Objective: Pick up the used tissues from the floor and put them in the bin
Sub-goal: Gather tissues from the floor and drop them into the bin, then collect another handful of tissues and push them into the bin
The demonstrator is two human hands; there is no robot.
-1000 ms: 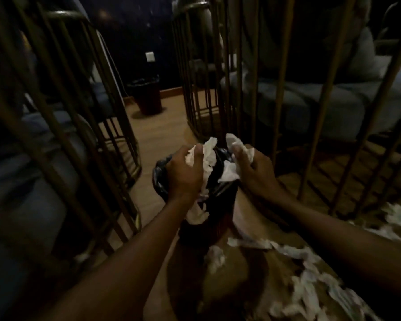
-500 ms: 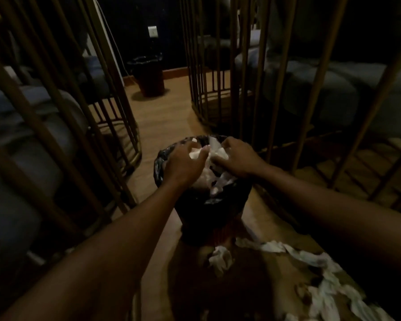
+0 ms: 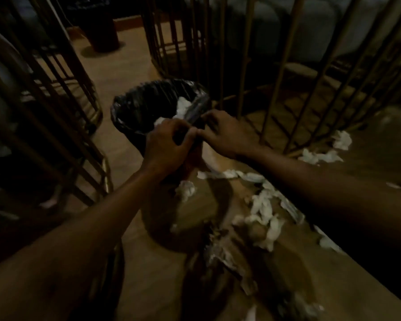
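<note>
The bin (image 3: 134, 105) with a black liner stands on the wooden floor, with white used tissues (image 3: 183, 105) lying inside at its right side. My left hand (image 3: 169, 147) and my right hand (image 3: 227, 135) meet at the bin's near right rim. Their fingers are curled and pinch a stretched fold of the bin liner (image 3: 196, 107); no tissue shows in either hand. On the floor lie more used tissues: a crumpled one (image 3: 185, 189) just below the bin, a long strip (image 3: 229, 173), a loose pile (image 3: 264, 209) and a few (image 3: 340, 140) by the chair bars at right.
Cane chairs with tall slanted bars flank the bin, one at left (image 3: 56, 89) and one behind and right (image 3: 245, 66), with grey cushions. A second dark bin (image 3: 102, 31) stands far back by the wall. The scene is dim and blurred.
The tissues that both hands held over the bin now lie inside it. The hands have pulled back to the near rim. My view has tilted down.
</note>
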